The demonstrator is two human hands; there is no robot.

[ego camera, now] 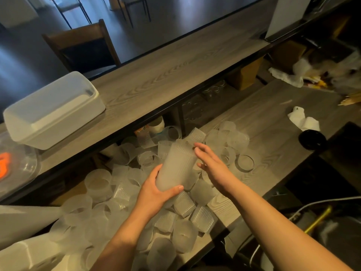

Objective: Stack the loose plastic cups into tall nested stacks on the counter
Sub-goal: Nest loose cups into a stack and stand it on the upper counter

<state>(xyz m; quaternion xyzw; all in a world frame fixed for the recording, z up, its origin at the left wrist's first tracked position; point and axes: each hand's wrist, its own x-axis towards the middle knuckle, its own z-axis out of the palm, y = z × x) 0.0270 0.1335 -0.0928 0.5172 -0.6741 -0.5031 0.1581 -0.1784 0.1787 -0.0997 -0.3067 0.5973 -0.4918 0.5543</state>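
Several loose frosted plastic cups (pixel 97 182) with ribbed sides lie jumbled over the lower wooden counter (pixel 273 122), some on their sides. My left hand (pixel 156 190) grips the bottom of a short nested stack of cups (pixel 175 167), held tilted above the pile. My right hand (pixel 211 163) hovers by the stack's upper end, fingers straight and spread, its fingertips at the rim. Two tall nested stacks (pixel 25 220) lie on their sides at the left edge.
A raised wooden shelf (pixel 175 61) runs diagonally behind the pile, bearing a lidded white plastic box (pixel 52 110) and a clear dome (pixel 17 163). Crumpled tissues (pixel 302 120) and a black round lid (pixel 312 140) lie at the right. Cables and dark equipment fill the lower right.
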